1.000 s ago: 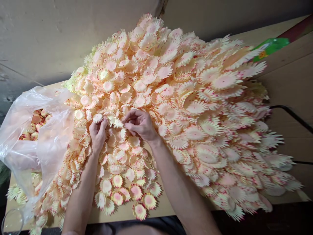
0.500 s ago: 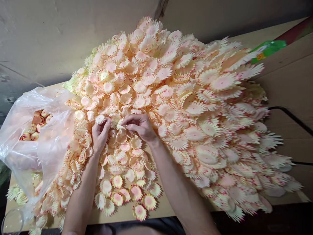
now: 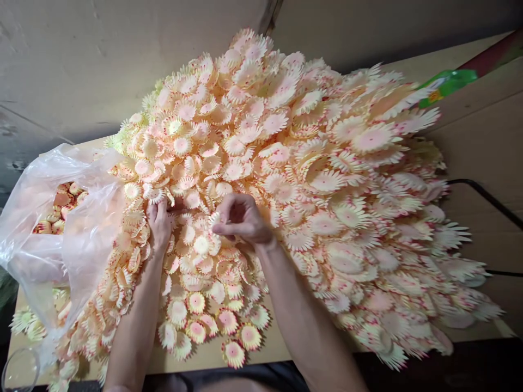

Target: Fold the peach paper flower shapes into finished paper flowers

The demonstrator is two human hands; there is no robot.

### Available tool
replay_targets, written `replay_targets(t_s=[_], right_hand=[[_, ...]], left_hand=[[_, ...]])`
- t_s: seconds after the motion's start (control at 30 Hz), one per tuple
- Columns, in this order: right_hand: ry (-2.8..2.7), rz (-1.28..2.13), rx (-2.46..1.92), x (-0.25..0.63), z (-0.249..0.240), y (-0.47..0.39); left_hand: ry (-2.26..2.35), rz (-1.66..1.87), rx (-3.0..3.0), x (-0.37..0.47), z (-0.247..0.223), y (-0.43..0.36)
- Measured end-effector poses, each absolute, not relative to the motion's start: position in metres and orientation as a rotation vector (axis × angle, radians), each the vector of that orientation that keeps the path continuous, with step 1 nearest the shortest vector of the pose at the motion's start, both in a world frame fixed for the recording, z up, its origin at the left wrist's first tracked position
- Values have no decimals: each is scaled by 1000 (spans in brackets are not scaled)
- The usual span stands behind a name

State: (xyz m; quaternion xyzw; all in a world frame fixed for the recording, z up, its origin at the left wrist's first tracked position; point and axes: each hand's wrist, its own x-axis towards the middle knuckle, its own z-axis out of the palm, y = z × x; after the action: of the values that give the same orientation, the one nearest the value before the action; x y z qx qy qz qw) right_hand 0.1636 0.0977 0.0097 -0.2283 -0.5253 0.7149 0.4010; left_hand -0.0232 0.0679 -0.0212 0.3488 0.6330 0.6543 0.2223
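Observation:
A large heap of pale, fringed paper-like flower discs (image 3: 322, 223) with pink-red edges spreads over the tabletop. My left hand (image 3: 160, 220) is closed at the heap's left part, its fingertips on a pale fringed disc (image 3: 154, 195). Right of it, my right hand (image 3: 241, 220) is bent in a pinch, thumb and forefinger at the edge of a small pale disc (image 3: 214, 220). Loose discs (image 3: 201, 245) lie between and below the hands.
A clear plastic bag (image 3: 87, 234) with red-and-cream pieces stands at left. A transparent round container (image 3: 20, 370) is at the lower left corner. Green packaging (image 3: 449, 86) lies at upper right, and a black cable or rod (image 3: 486, 198) at right.
My hands have moved apart: the left slightly left, the right a little down and right. More pale discs show between them, below my right hand's fingers.

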Motion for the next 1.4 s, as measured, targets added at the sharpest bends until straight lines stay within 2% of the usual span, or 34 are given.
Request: replay_targets(t_s=[0.27,0.57,0.9,1.0,1.1,1.23,1.4], right_hand=[[-1162,1683,-646,157,1,106],[-1006,1619,-653,159,-1,105],[-1112,1465,-654,153,19,105],[-1387,1392,-685,157,38,102],[-1937,1349,-704,166,50,98],[-2418,976,-884,173,42,94],[-2139,505,-1001,181,40,83]], left_hand=[[1420,1705,930,-18,-12,66],[1193,1236,1710,-19,-7,55],[1572,1602,1535,-23,-12,62],[1616,1684,1423,-20,-12,62],[1598,1772,1242,-16,-10,63],[1512,1787,1201,-14,-5,60],[1364,1611,1517,-18,-9,58]])
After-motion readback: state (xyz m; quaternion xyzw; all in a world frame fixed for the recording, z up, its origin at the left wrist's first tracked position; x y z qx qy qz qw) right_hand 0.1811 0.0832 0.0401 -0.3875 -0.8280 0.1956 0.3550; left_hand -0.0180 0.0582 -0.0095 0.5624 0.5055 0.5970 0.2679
